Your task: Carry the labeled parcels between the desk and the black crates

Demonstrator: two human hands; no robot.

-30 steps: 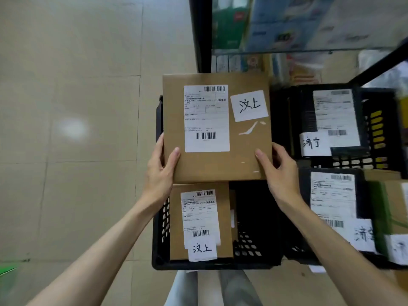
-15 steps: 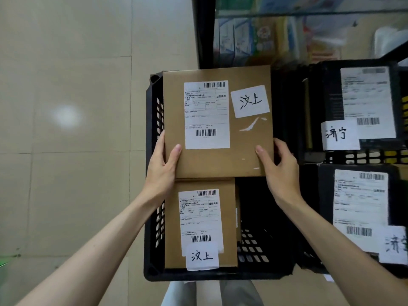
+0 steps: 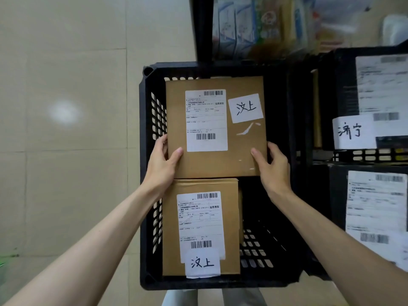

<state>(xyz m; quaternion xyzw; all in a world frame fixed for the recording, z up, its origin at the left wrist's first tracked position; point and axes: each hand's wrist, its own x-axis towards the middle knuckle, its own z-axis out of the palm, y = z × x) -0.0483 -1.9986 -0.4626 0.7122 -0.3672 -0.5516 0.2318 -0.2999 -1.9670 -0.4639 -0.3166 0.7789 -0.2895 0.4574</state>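
A black perforated crate [image 3: 152, 195] on the tiled floor [image 3: 66, 173] already holds a smaller cardboard parcel [image 3: 199, 226] in its near half, with further black crates [image 3: 322, 195] of labeled parcels just beside it on the right and a blurred shelf [image 3: 276, 25] behind. The upper cardboard parcel [image 3: 215, 127], brown with a printed barcode label and a handwritten white sticker, sits over the far half of the crate. The left hand [image 3: 162, 168] and right hand [image 3: 274, 168] grip its near corners, thumbs on top.

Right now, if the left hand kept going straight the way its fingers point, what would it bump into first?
Probably the black crate's far wall. The left hand points along the held parcel's left edge, beside the holed side wall. Depth is hard to judge, so it might scrape that side wall first.
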